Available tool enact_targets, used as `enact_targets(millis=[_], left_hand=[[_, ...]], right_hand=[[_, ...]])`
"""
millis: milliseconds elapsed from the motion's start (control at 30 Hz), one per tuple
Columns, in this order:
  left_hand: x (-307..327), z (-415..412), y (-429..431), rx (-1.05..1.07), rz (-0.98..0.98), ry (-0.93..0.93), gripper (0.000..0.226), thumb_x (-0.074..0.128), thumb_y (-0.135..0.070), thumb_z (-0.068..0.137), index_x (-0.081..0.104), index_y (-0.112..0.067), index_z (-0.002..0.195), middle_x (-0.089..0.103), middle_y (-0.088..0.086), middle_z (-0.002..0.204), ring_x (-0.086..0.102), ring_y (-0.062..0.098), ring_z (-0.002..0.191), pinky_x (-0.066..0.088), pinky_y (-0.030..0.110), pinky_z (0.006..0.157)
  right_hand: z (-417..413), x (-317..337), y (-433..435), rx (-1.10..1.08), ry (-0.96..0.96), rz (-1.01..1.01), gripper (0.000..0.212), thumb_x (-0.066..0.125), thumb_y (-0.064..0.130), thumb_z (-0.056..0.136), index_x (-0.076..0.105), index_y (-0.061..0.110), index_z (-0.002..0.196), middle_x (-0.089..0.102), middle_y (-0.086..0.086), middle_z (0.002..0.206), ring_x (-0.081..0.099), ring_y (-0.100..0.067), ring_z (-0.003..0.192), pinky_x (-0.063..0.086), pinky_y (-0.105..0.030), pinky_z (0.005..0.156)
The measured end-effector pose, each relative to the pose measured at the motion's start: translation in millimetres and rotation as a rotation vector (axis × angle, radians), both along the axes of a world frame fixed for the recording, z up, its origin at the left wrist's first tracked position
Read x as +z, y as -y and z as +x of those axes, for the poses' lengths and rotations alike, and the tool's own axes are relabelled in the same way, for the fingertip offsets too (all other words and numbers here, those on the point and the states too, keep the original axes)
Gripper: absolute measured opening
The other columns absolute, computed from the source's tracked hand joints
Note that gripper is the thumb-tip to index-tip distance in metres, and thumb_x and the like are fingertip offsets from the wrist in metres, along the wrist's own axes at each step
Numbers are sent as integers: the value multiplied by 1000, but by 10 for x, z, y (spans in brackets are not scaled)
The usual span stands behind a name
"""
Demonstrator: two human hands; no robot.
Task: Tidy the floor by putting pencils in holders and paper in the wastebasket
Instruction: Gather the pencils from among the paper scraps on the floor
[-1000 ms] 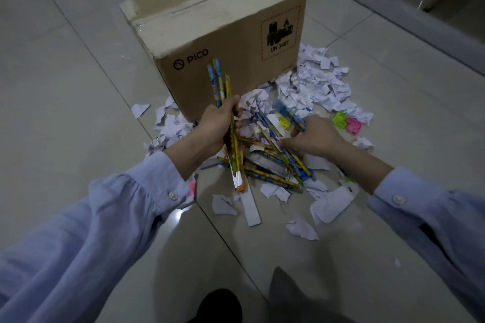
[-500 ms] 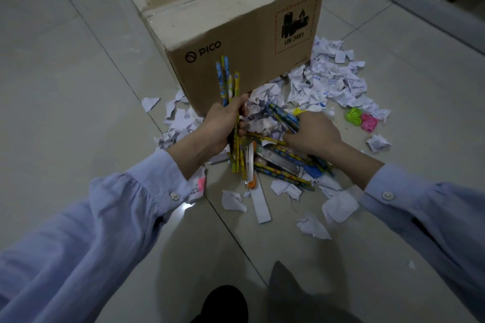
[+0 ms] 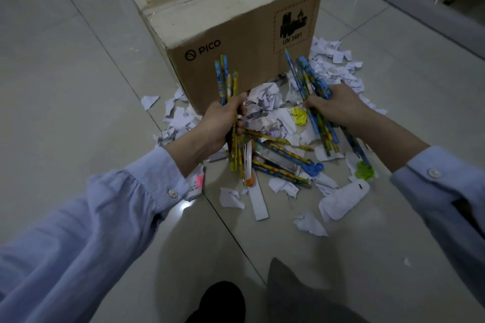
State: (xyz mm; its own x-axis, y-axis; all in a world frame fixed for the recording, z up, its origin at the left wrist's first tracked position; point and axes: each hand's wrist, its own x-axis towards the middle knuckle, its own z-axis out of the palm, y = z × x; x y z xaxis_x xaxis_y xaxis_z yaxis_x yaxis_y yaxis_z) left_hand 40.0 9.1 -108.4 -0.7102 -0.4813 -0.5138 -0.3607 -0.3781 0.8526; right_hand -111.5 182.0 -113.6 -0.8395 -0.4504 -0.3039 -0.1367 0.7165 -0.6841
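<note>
Slim printed pencils, blue and yellow with busy patterns, are split three ways. The left hand [image 3: 220, 123] grips an upright bundle of pencils [image 3: 226, 78], its fingers [image 3: 240, 102] curled tight round the middle, and the lower ends hang over the heap. At three o'clock from it the right hand [image 3: 334, 105] clutches a second, mostly blue bundle [image 3: 305, 76] that leans toward eleven o'clock, fingers wrapped round it. Loose pencils [image 3: 278, 165] lie crossed on the glossy tiled floor [image 3: 78, 86] below and between both hands, tangled with crumpled and torn white paper scraps [image 3: 265, 102]. A taped cardboard box [image 3: 231, 21] printed PICO stands at twelve o'clock, touching the paper heap. Among the litter sit a yellow blob [image 3: 299, 115], a blue blob [image 3: 313, 168] and a green blob [image 3: 363, 172]. A dark shoe [image 3: 220, 301] shows at six o'clock.
</note>
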Motion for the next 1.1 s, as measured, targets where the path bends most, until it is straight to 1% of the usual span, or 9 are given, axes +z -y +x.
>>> enact_targets(millis=[167,333,467,567,667,767,867,967,1100], left_hand=[[18,3,-19,6,-9,-4,34,52,-27,95,45,-16,64,46,-1,63,38,8,37,33,20,40],[32,8,-19,2,-5,-2,33,51,-27,95,45,-16,65,46,-2,63,38,8,38,33,20,42],[40,12,-22,6,1,-6,31,51,-26,95,46,-16,66,46,-2,64,37,9,38,33,20,42],[37,19,-22,10,7,-10,32,51,-26,95,47,-16,65,46,-1,63,37,8,37,33,19,41],[21,28,-11,6,10,-6,32,51,-26,95,47,-16,66,46,-1,64,37,8,36,32,19,41],[-10,40,8,-2,10,5,31,52,-27,95,47,-16,66,46,-1,65,37,9,38,33,21,42],[-48,50,38,-5,3,21,33,54,-30,93,47,-16,64,45,0,65,37,11,40,35,22,42],[-79,57,61,-8,-12,32,35,55,-32,92,48,-17,62,44,1,65,38,12,40,36,22,43],[-102,61,78,-10,-10,39,38,54,-33,93,48,-17,59,42,3,63,39,12,40,36,22,43]], right_hand=[[40,133,-32,-71,158,-70,30,52,38,91,67,14,80,34,-1,54,34,-16,46,27,-14,32],[88,118,-53,-164,329,-167,24,50,29,90,58,13,74,59,0,59,46,-15,46,39,-22,44],[100,37,-54,-219,530,-292,20,54,19,88,43,13,72,42,0,50,41,-14,41,38,-25,44],[127,-17,-64,-139,567,-282,25,62,14,90,47,8,70,45,-2,43,48,-17,37,43,-26,44],[179,-27,-50,-14,542,-244,16,68,17,88,61,5,80,59,-4,50,64,-20,48,53,-29,48],[237,-71,-6,127,451,-190,10,66,18,89,65,9,91,61,-1,51,57,-14,43,50,-25,44],[294,-156,50,357,112,27,20,73,31,82,66,13,82,53,1,51,50,-9,40,42,-25,42],[393,-250,94,501,-120,255,42,78,43,72,53,10,70,40,-2,55,42,-16,50,28,-30,47],[445,-364,115,565,-192,361,45,76,47,73,55,7,73,53,-11,66,54,-25,62,43,-35,52]])
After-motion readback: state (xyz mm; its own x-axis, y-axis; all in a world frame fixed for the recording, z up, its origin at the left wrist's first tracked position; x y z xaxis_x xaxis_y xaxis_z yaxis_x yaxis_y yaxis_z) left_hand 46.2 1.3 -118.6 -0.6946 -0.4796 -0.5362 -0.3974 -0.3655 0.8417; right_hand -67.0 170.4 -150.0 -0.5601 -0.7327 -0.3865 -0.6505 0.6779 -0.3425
